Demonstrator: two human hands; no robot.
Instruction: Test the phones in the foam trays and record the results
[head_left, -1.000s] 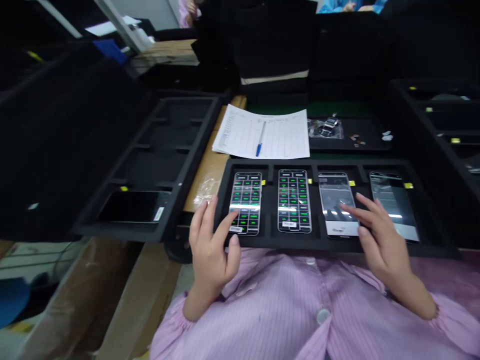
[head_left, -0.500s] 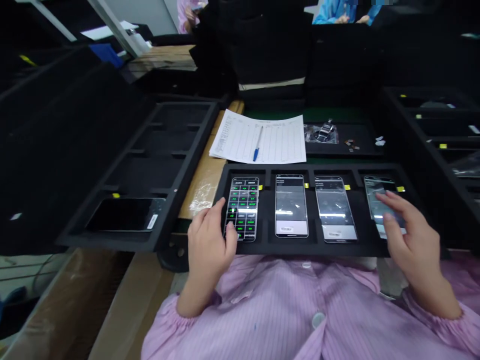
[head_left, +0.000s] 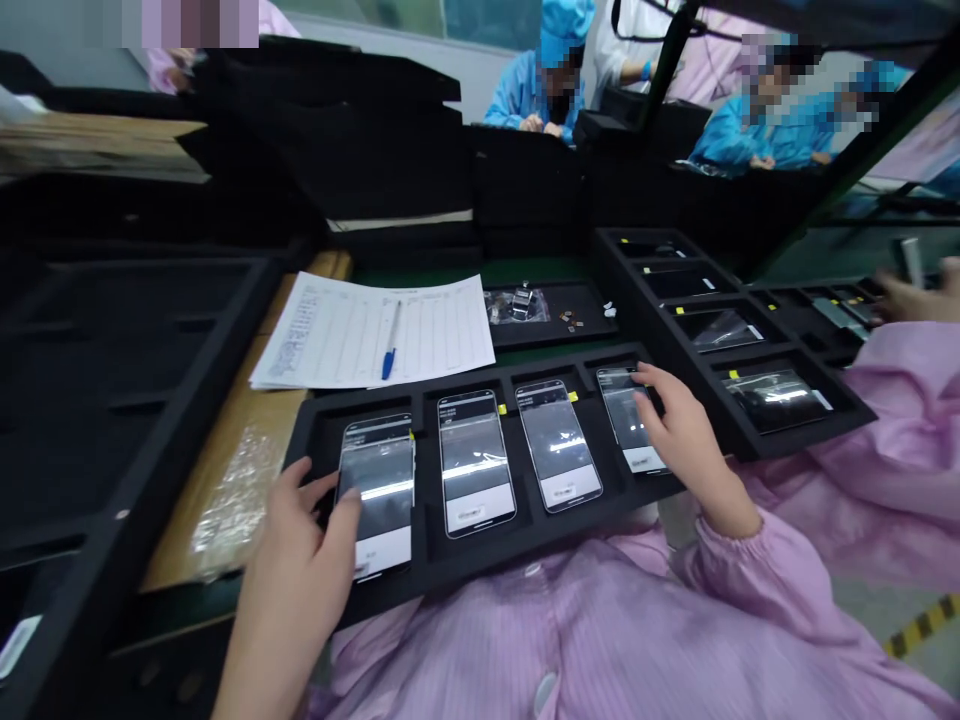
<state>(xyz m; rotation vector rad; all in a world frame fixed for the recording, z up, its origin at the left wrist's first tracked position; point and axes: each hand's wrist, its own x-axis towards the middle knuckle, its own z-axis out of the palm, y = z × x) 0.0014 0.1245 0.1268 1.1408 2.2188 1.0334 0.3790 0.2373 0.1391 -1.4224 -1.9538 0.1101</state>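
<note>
A black foam tray (head_left: pixel 420 375) in front of me holds several smartphones in a row, each lying face up. My left hand (head_left: pixel 304 545) is at the leftmost smartphone (head_left: pixel 381 485); its fingers are apart beside the left edge and the thumb is over the screen. That screen shows grey above a white band. Two middle smartphones (head_left: pixel 476 455) (head_left: pixel 559 440) show similar screens, with no hand on them. Over the rightmost smartphone (head_left: pixel 626 415) my right hand (head_left: pixel 682 430) has its fingers apart, index and thumb at the upper screen. Whether these fingertips touch the glass, I cannot tell.
Behind the tray lie printed sheets (head_left: pixel 322 345) with a blue pen (head_left: pixel 391 340), then a shallow tray (head_left: pixel 517 333) of small parts. Another phone tray (head_left: pixel 709 365) stands right, near a co-worker's pink sleeve (head_left: pixel 907 400). Black trays (head_left: pixel 247 300) fill the left. People in blue work beyond.
The view has swung right. The leftmost phone's screen went from a grid of green-lettered buttons to a grey and white page. Both hands stay at the same phones.
</note>
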